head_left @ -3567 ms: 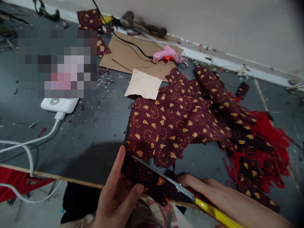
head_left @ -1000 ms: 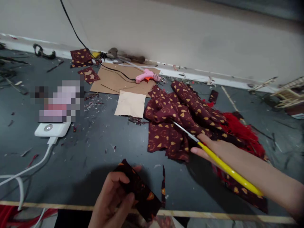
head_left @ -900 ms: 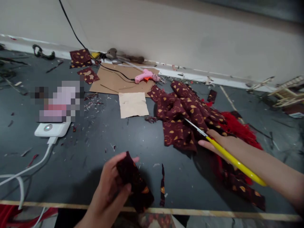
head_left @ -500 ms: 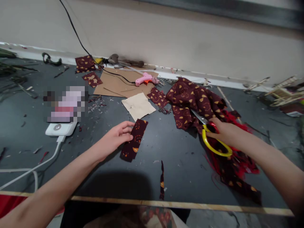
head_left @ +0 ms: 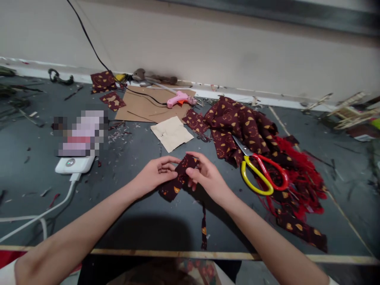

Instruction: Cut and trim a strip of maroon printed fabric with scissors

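Note:
A small dark maroon fabric piece with yellow and orange print is held between both hands. My left hand pinches its left side, thumb on top. At its upper right edge, my right hand grips it with thumb and fingers. Scissors with one yellow and one red handle lie at the right, their blades against a crumpled maroon cloth. Just beyond the hands lies a square of cream cloth. A thin fabric strip rests near the table's front edge.
A pink glue gun lies on brown cardboard by the wall. On the left are a white power bank with its cable and a pixelated object. Red frayed scraps lie at the right, and twigs stand beyond them.
My right hand has let go of the scissors, which now lie on the table, and moved left to take hold of the fabric piece. The piece is slightly farther right and lifted.

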Motion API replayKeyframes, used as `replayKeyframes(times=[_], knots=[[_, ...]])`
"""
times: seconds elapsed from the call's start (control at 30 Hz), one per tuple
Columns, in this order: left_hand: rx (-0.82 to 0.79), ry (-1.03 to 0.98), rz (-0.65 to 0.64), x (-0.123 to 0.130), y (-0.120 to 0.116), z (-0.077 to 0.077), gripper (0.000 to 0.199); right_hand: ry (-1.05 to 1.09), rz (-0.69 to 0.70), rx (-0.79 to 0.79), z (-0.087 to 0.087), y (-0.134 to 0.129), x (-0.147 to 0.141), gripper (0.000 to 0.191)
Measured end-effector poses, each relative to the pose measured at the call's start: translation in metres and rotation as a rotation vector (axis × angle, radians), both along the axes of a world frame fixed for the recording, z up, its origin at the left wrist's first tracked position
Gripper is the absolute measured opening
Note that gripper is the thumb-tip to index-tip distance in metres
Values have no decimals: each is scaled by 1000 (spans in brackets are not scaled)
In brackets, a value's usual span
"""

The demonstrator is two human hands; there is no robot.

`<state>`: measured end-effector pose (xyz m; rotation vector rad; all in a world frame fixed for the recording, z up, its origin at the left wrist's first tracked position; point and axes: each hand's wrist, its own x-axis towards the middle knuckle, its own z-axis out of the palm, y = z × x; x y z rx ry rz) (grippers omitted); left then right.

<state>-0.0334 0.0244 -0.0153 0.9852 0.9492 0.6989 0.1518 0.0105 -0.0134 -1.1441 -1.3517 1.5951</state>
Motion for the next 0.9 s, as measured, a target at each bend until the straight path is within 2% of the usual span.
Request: replayKeyframes(times=[0.13,0.27,0.5,0.7,0.9], knots=[[139,104,4,-1,-2,1,28,181,-79,-83,-14,-2,-4,42],[225,190,-19,1,-4,1,24,204,-6,-112,-16,-4,1,35],[373,223,-81,1,-8,2,24,270,86,-165,-18,-6,2,36],[397,271,-133,0,-11,3,28,351,185,-216,-18,-5,4,34],[368,282,-100,1,-11,0,25,435,139,-235,-15,-4,6,29]])
